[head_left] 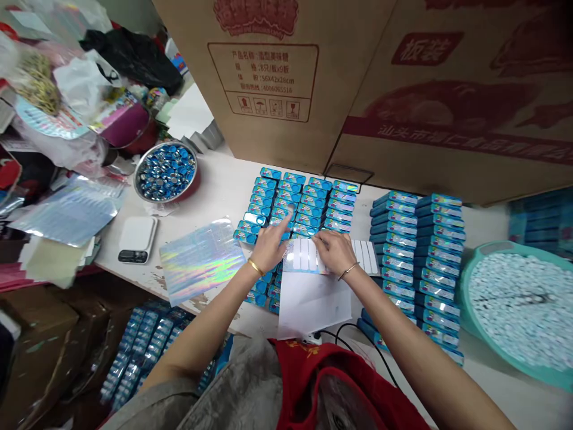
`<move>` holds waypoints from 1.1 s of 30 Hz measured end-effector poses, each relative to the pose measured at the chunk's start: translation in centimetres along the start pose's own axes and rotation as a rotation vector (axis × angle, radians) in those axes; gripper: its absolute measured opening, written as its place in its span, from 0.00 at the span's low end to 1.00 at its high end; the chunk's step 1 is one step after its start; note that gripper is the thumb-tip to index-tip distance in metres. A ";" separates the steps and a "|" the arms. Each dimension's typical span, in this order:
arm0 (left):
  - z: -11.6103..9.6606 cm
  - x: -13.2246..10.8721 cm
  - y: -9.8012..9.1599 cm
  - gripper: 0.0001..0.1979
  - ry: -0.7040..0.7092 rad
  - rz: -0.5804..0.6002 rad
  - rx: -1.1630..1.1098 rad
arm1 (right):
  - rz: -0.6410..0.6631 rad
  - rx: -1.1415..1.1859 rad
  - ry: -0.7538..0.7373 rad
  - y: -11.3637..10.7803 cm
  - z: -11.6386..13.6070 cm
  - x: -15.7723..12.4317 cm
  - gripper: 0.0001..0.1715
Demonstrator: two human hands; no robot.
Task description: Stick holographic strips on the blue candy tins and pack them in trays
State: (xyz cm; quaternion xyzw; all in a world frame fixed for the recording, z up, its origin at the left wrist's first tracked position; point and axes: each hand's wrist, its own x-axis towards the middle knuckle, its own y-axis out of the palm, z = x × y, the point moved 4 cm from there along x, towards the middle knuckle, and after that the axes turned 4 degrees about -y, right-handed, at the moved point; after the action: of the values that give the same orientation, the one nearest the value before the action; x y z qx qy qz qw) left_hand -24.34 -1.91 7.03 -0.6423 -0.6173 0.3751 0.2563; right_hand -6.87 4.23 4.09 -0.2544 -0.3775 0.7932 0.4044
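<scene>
A white work table (210, 185) runs beneath printed cardboard cartons (277, 77); at the left sit a steel bowl of blue-wrapped pieces (165, 172), a digital scale (137, 239) and an iridescent foil sheet (201, 260); the left hand (268, 248) lies spread over rows of blue tins (295, 206); the right hand (333, 251) pinches the edge of a sheet of white labels (308, 257), which lies on those tins above loose white paper (313, 304); further right stand stacks of blue tins (416, 251) and a teal basin of white pieces (514, 310).

Large printed cardboard cartons (277, 71) stand behind the white worktable (215, 185), with brown boxes (40, 340) below left.
</scene>
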 end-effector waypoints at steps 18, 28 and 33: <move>-0.2 -5.1 -5.2 0.32 0.161 -0.491 -0.033 | 0.129 0.013 0.195 2.1 2.2 5.2 0.15; -4.9 -4.4 -7.0 0.39 -0.055 -0.604 -0.733 | -0.275 0.714 0.063 -0.6 4.1 5.5 0.42; -6.2 -0.6 1.5 0.38 -0.096 -0.459 -0.955 | -0.417 1.150 0.390 -1.1 -3.2 -4.6 0.54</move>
State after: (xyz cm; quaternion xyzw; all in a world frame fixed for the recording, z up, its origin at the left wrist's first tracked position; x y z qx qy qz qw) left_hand -18.50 -1.86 9.60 -0.5178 -0.8552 0.0156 -0.0179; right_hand -1.59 2.07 3.60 -0.0577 0.1470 0.7131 0.6831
